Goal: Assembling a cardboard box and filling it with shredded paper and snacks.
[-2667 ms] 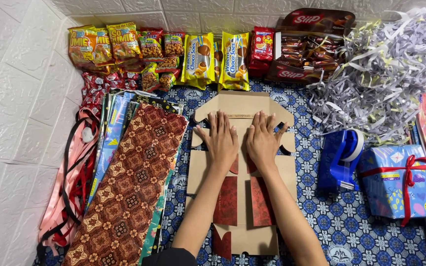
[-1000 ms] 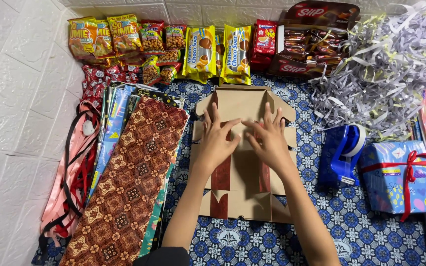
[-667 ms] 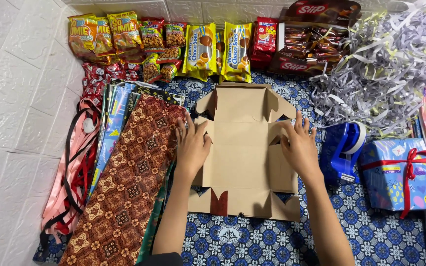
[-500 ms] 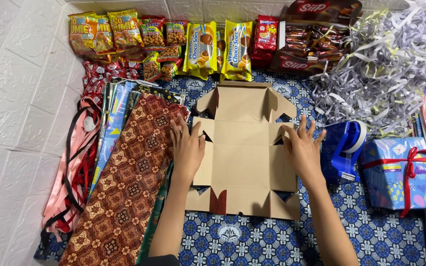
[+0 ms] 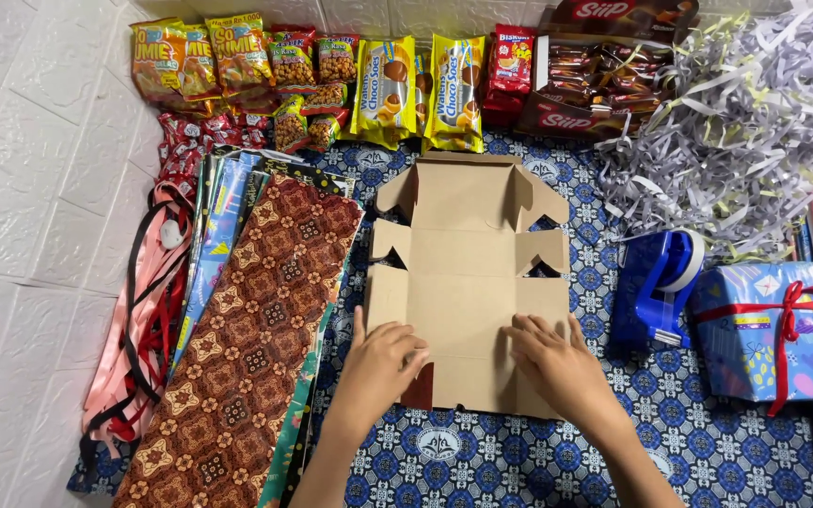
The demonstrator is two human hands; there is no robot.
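**Hands pressed on the near end of one flat box blank**

Cardboard box blank point(image 5: 468, 282) is laid unfolded at the middle of the patterned blue mat point(image 5: 557, 461), its long axis running from near edge to far edge. Left hand point(image 5: 383, 357) and right hand point(image 5: 557, 362) are spread flat on its near panel, equally close, grasping nothing. One tape dispenser point(image 5: 656, 287) and one wrapped gift point(image 5: 773, 329) are counted toward the right edge.
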